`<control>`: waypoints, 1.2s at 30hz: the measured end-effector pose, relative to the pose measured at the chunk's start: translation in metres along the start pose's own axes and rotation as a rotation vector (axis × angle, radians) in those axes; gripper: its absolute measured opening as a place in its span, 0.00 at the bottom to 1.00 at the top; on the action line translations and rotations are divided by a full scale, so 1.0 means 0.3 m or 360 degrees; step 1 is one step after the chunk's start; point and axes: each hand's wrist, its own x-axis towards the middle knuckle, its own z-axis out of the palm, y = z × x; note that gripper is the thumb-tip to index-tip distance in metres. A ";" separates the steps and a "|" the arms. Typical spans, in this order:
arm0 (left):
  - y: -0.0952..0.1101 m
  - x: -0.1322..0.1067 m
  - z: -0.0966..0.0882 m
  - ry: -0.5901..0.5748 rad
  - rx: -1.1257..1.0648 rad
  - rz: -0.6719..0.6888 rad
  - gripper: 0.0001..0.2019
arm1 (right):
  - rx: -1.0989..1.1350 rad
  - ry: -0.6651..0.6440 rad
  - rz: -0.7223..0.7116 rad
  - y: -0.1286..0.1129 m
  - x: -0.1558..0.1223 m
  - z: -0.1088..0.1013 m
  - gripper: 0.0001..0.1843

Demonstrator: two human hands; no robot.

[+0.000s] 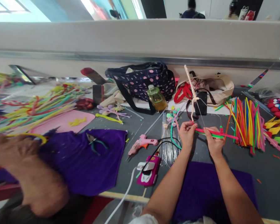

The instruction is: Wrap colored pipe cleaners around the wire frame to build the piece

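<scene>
My left hand pinches the near end of a pink pipe cleaner that lies across a green one. A cream pipe cleaner rises upright from that pinch. My right hand grips the same pink and green stems further right, fingers closed. Both hands hover over the grey table, just left of a heap of coloured pipe cleaners.
A pink glue gun, a bundle of thin wires and a pink power strip lie left of my hands. Purple cloths, pliers, bags and a bottle fill the table. Another person's blurred hand is at the left.
</scene>
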 end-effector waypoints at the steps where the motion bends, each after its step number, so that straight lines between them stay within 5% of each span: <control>1: -0.003 0.002 -0.002 0.0009 0.0017 0.0007 0.15 | -0.0047 -0.0027 -0.0047 0.001 -0.002 0.000 0.09; 7: -0.026 0.011 -0.018 0.0032 0.0140 0.0049 0.13 | -0.0170 -0.0093 -0.0239 -0.001 -0.010 0.002 0.09; 20: -0.006 0.009 -0.017 0.0086 0.0081 0.0084 0.10 | -0.0164 -0.0143 -0.0159 -0.009 -0.010 0.000 0.09; 29: -0.014 0.028 -0.024 -0.0019 -0.0319 -0.0272 0.17 | -0.0034 -0.0091 -0.0020 -0.004 -0.007 0.003 0.08; 36: -0.007 0.047 -0.041 -0.0246 -0.0625 -0.0539 0.21 | 0.0258 0.0004 0.0354 0.013 0.006 0.008 0.11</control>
